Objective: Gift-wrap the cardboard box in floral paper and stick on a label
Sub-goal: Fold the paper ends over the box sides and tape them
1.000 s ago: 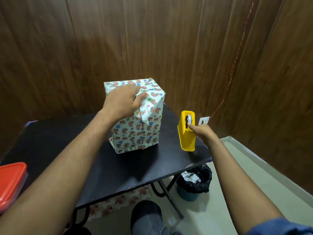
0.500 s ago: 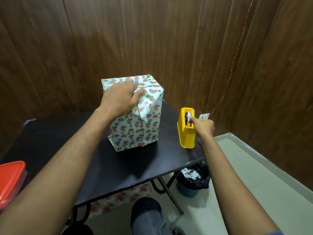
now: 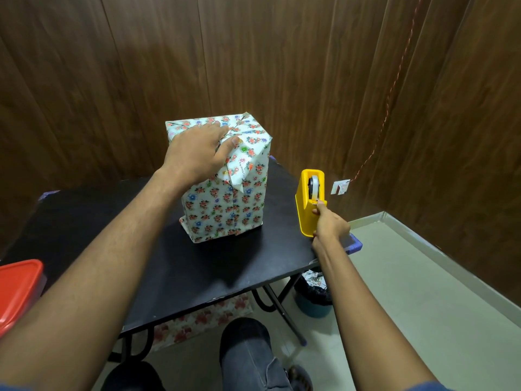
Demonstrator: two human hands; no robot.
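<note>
Right now we keep the wrapped box [image 3: 225, 190] standing upright at the centre of the frame on the black table [image 3: 174, 266]. Our left hand [image 3: 197, 153] lies flat on its top, fingers straight and together, thumb pressing the folded flap [image 3: 235, 176] down so it cannot spring open. Right of centre, our right hand [image 3: 328, 224] pinches the tape end at the yellow tape dispenser [image 3: 306, 210], probably to pull a strip for that flap. Small print runs along the flap's edge, too fine to read. A little white tag [image 3: 340, 187] lies past the dispenser, its writing illegible. No label shows on the box.
</note>
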